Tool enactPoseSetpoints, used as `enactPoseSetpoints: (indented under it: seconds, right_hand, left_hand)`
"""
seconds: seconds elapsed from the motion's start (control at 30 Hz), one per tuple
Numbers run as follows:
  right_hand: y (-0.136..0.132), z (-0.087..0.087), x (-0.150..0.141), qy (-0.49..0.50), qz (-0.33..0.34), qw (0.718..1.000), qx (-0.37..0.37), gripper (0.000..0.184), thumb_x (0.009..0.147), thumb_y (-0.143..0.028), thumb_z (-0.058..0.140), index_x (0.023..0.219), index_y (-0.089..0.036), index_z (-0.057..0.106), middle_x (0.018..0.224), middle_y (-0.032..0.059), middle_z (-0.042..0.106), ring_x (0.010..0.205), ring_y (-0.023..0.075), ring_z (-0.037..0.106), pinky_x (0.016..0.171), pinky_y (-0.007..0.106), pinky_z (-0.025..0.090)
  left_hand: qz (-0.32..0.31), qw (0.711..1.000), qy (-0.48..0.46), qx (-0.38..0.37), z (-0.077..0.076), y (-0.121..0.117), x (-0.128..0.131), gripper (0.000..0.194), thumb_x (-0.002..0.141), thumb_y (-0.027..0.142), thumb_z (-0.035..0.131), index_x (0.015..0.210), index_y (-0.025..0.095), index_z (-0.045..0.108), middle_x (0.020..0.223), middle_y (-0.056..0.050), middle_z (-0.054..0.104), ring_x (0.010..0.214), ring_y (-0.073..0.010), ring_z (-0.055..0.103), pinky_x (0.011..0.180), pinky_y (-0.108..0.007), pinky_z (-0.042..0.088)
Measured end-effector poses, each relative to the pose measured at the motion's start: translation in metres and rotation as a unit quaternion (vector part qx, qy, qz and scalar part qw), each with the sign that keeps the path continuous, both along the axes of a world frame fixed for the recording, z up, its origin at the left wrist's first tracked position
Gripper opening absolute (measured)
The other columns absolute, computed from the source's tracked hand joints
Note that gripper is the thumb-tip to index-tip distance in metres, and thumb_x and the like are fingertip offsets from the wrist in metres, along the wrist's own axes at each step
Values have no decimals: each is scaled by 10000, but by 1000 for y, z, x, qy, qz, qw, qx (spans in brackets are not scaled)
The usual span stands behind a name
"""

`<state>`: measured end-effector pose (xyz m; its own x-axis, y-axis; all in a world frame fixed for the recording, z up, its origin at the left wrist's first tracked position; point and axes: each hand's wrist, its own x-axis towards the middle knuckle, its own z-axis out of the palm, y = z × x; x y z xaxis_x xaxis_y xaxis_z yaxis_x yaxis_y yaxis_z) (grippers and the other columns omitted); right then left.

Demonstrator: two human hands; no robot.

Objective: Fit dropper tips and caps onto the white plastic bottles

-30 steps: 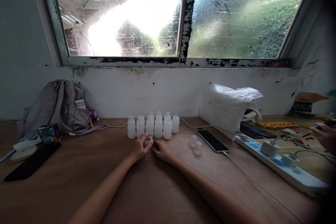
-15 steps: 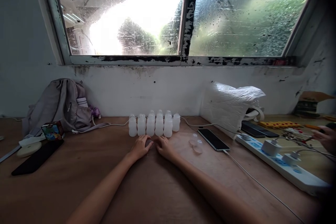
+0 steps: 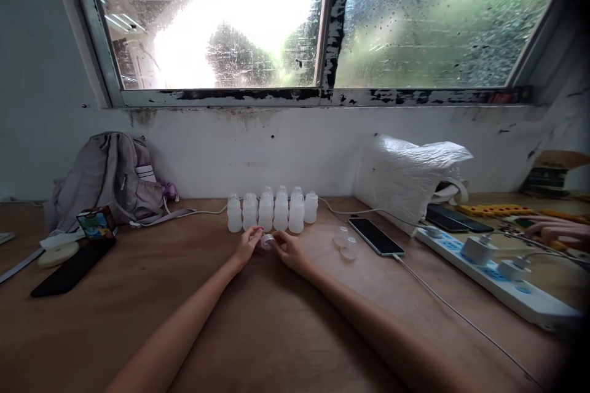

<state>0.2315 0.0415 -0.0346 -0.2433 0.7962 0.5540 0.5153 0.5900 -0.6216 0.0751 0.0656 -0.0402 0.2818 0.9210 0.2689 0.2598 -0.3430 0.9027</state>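
Observation:
A small clear round piece, seemingly a plastic cap (image 3: 267,241), is between my two hands, just above the table. My right hand (image 3: 289,252) has its thumb and fingers closed on the cap's right side. On the other side my left hand (image 3: 246,249) is pinched, its fingertips close to the cap; whether they grip its edge or something small is unclear. Directly behind my hands stand several frosted white bottles (image 3: 266,212) with clear tops, upright in a tight row. To the right, a few clear round pieces (image 3: 348,253) lie flat on the table.
A phone (image 3: 375,236) on a charging cable lies right of the clear pieces. Beyond it are a power strip (image 3: 488,276), a white padded bag (image 3: 391,178) and another person's hand (image 3: 550,230). A backpack (image 3: 110,178) and a black flat case (image 3: 74,267) occupy the left.
My left hand has drawn back slightly and its fingers are now pinched. The clear cap between my hands shows more plainly. The whole view has shifted a little.

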Motion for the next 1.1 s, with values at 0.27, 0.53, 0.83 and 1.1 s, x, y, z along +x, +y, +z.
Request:
enactPoseSetpoints:
  seconds: [0.27,0.53,0.83,1.1]
  right_hand:
    - [5,-1,3,90,0,996,-29,169,753,-289,472,855,-171,535,749,35,625,659,143,581,603,252,461]
    - [4,-3,2,36,12,999,-11,197,704,-163,455,887,-176,527,743,20,610,633,125,558,576,227,440]
    - [7,-9,1,10,2,1000,15,210,667,-133,446,862,-170,512,684,5,577,596,112,520,547,202,395]
    - [4,-11,-6,38,-34,999,-9,114,647,-153,471,757,-177,485,602,-32,509,525,96,462,498,196,349]
  left_hand:
    - [-32,997,1,69,2,-12,7,269,744,246,482,1000,167,463,933,-57,615,840,-166,589,697,-279,494]
    - [-11,989,84,124,5,-15,7,305,703,113,431,998,179,472,895,-32,616,810,-137,581,733,-254,465]
    - [17,981,104,165,3,-14,6,277,679,115,453,946,180,489,793,-11,612,685,-123,564,647,-220,433]
    - [22,973,145,180,5,-17,6,226,697,158,442,910,193,506,683,20,576,574,-104,514,584,-197,398]
